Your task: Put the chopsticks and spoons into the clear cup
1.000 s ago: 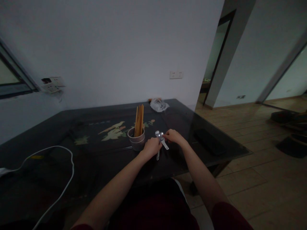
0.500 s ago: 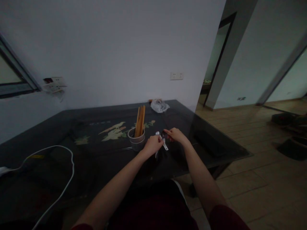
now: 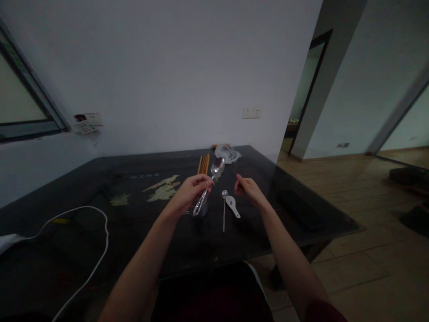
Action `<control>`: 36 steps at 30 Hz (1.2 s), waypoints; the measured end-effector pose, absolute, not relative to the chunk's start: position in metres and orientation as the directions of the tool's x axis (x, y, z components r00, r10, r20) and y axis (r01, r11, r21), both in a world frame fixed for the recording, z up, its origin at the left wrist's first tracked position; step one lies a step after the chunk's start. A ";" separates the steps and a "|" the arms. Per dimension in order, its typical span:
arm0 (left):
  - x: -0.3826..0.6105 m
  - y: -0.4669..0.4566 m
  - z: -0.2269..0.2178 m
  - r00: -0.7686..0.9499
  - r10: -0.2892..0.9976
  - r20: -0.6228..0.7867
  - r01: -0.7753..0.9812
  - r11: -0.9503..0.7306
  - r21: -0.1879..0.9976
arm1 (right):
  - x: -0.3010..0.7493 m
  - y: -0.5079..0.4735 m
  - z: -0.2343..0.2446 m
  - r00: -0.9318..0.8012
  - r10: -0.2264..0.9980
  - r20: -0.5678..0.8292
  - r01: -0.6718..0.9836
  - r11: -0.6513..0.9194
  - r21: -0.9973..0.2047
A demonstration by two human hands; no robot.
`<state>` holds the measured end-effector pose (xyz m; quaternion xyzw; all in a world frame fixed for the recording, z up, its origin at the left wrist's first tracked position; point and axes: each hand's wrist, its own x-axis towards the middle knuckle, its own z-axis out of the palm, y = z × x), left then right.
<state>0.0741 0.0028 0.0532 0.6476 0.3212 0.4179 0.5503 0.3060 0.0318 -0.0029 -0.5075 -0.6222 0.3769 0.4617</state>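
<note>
My left hand [image 3: 191,190] is raised above the dark table [image 3: 134,232] and pinches a metal spoon [image 3: 210,183] by its handle, bowl up and tilted right. It hides most of a cup; the wooden chopsticks [image 3: 203,164] in it stick up behind the hand. My right hand [image 3: 247,190] hovers to the right with fingers loosely curled and nothing in them. Below and between the hands, a thin metal spoon [image 3: 224,210] and a small white ceramic spoon [image 3: 232,205] lie on the table.
A white cable [image 3: 97,250] loops over the table's left part. A crumpled plastic bag [image 3: 228,153] sits at the far edge. A flat dark object [image 3: 298,206] lies near the right edge, beyond which is wooden floor. A wall socket [image 3: 251,112] is behind.
Both hands were down together over the spoons beside the cup. My left hand has lifted one metal spoon up; my right hand has let go and drawn back. The view tilted slightly.
</note>
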 end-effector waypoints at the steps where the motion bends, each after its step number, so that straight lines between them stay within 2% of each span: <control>1: 0.064 0.008 0.055 0.387 0.894 0.226 -0.099 -0.204 0.974 | 0.300 0.033 -0.003 -0.095 0.975 0.200 0.302 0.220 -0.928; 4: 0.036 0.031 0.055 0.201 0.937 0.287 -0.259 -0.232 0.938 | 0.278 0.034 0.001 -0.275 0.944 0.184 0.422 0.291 -0.859; 6: 0.025 0.046 0.048 0.104 0.957 0.269 -0.348 -0.219 0.912 | 0.259 0.031 0.004 -0.372 0.914 0.159 0.560 0.358 -0.747; 9: 0.020 0.062 0.034 -0.024 0.966 0.259 -0.429 -0.244 0.870 | 0.235 0.025 0.003 -0.405 0.908 0.104 0.735 0.391 -0.553; 11: 0.022 0.067 0.026 -0.082 0.956 0.282 -0.433 -0.289 0.854 | 0.223 0.024 -0.004 -0.373 0.924 0.080 0.785 0.361 -0.503; 16: 0.026 0.068 0.016 -0.113 0.941 0.319 -0.306 -0.339 0.890 | 0.216 0.027 -0.029 -0.298 0.948 0.111 0.754 0.305 -0.581; 20: 0.028 0.066 0.014 -0.089 0.932 0.351 -0.151 -0.361 0.920 | 0.217 0.028 -0.039 -0.305 0.940 0.155 0.659 0.326 -0.677; 27: 0.031 0.062 0.016 -0.014 0.922 0.386 0.015 -0.386 0.923 | 0.214 0.030 -0.045 -0.313 0.926 0.211 0.541 0.357 -0.762; 31: 0.029 0.062 0.016 0.051 0.918 0.392 0.165 -0.395 0.904 | 0.212 0.030 -0.048 -0.316 0.922 0.222 0.502 0.361 -0.786; 36: 0.028 0.063 0.014 0.128 0.900 0.417 0.369 -0.434 0.822 | 0.210 0.030 -0.049 -0.309 0.923 0.229 0.492 0.361 -0.793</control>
